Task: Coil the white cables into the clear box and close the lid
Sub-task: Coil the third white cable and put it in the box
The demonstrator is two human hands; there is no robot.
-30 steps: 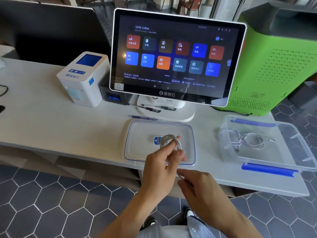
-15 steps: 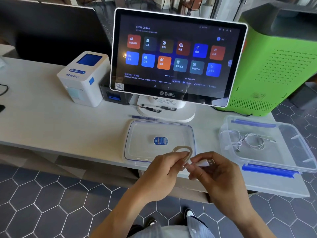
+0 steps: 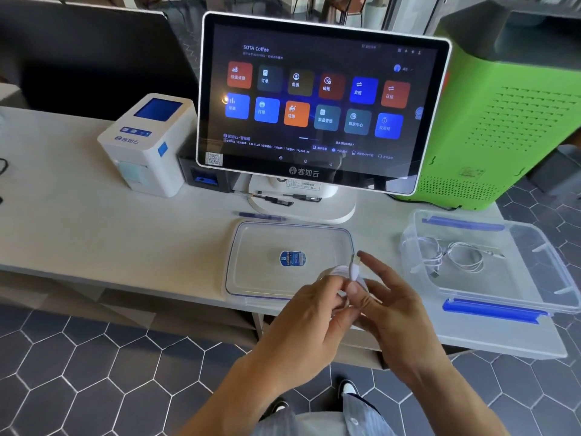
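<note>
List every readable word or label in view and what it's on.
"SOTA Coffee": top left of the touchscreen.
"客如云": touchscreen's lower bezel, and front of the white printer.
Tile captions, status line and QR code on the screen: too small to read.
Blue sticker on the lid: blurred.

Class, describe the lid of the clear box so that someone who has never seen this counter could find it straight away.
Start at the big touchscreen in the middle of the counter. On the counter just in front of its white stand lies the lid, a flat clear rectangle. Unlike the deep clear box to its right, it holds no cables and bears a small blue sticker.
</note>
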